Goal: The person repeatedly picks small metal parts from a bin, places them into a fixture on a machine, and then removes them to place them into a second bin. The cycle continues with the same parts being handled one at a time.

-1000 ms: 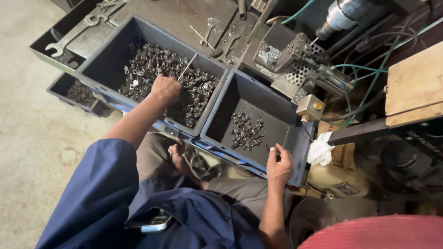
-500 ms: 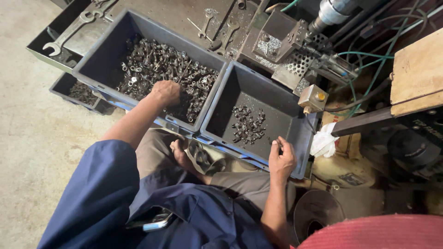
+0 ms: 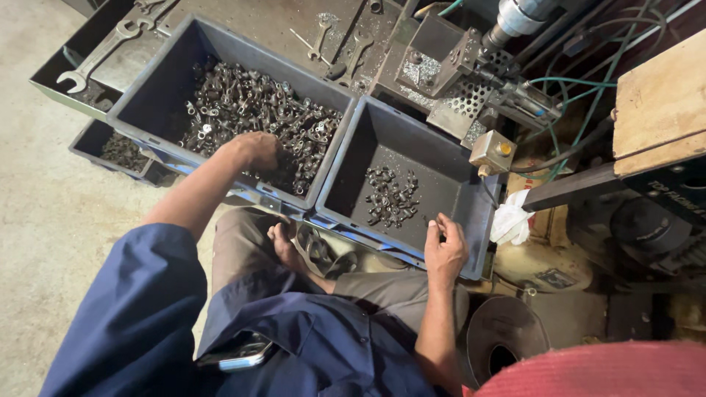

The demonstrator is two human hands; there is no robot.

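Left hand (image 3: 254,151) down in the left grey bin (image 3: 158,73), fingers curled into the heap of small metal parts (image 3: 257,110); whether anything is pinched between them, impossible to tell from above. Forearm running from the blue sleeve (image 3: 125,309) up and to the right, over the near wall of that bin.

Right hand (image 3: 445,246) at the near rim of the right grey bin (image 3: 434,151), fingers bent over the bin's front edge, thumb and forefinger drawn together as if on something small; the thing itself too small to make out.

Right grey bin directly beside the left one, walls touching, long axis of both slanting from lower left to upper right across the frame. In the right bin, only a small cluster of metal parts (image 3: 390,195) near the middle of the floor, well apart from the hand at the rim. In the left bin, a deep heap covering most of the floor, parts lying every way with no common direction.

Beyond the left bin, a shallow tray with a large open-ended spanner (image 3: 99,55), long axis running lower left to upper right, jaw end toward the lower left. Behind the right bin, a small box with a yellow button (image 3: 494,151), and to its right a white rag (image 3: 511,220). Bare foot (image 3: 283,242) tucked just below the left bin's near corner.
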